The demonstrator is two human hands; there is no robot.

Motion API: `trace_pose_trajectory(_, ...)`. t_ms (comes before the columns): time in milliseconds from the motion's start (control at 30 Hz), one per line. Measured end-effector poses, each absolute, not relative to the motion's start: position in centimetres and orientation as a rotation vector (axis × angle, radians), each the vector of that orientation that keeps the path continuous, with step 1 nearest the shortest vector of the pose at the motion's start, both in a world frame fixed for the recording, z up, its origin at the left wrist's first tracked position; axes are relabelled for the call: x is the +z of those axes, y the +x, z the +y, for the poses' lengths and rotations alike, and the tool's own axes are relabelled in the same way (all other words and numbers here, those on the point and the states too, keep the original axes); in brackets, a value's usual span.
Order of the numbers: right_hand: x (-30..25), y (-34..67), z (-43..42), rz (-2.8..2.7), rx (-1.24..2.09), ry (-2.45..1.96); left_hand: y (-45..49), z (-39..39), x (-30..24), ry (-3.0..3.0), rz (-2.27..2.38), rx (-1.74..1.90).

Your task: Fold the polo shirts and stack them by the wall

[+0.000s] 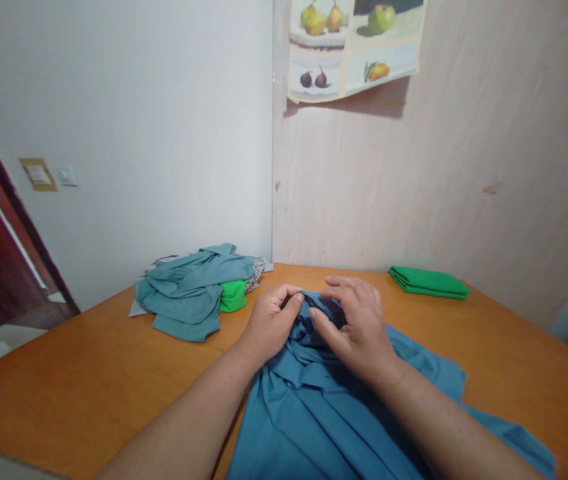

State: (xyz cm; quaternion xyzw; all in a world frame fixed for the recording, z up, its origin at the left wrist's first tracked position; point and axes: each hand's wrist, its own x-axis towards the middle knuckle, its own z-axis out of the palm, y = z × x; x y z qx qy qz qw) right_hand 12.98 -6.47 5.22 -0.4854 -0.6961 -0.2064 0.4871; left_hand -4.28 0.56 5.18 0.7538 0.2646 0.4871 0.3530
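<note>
A blue garment (324, 413) lies bunched and wrinkled over the front of the table, its lower part running out of view at the bottom. My left hand (271, 320) pinches the gathered far edge of this garment between thumb and fingers. Just to the right, my right hand (357, 320) hovers over the bunched cloth with thumb and fingers apart. Whether its fingertips touch the fabric is hard to tell. Part of the garment spreads out to the right beneath my right forearm.
On the orange-brown wooden table (114, 373), a loose heap of grey-green clothes (189, 283) with a bright green piece (233, 297) sits at back left. A folded green cloth (429, 282) lies at back right. Walls stand behind, with a fruit poster (344, 57).
</note>
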Motion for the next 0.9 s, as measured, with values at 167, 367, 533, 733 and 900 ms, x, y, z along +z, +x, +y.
trace_pose_trajectory(167,4.9,13.4,-5.6,-1.664,-0.299,-1.212,-4.3,0.8,4.9,1.878,0.672,1.183)
trace_pose_trajectory(367,4.6,13.9,-5.0,-1.473,0.395,-1.184,-4.5,1.2,4.5,1.682,0.641,1.049)
trace_pose_trajectory(533,4.4,14.1,-4.9,-1.291,0.744,-1.098,-4.5,1.2,4.7,1.686,0.650,1.037)
trace_pose_trajectory(733,4.5,14.1,-4.8,-1.240,0.798,-1.078,-4.6,1.1,4.7,1.711,0.674,1.065)
trace_pose_trajectory(900,4.4,14.0,-4.9,-1.229,0.811,-1.071,-4.5,1.1,4.7,1.705,0.665,1.056)
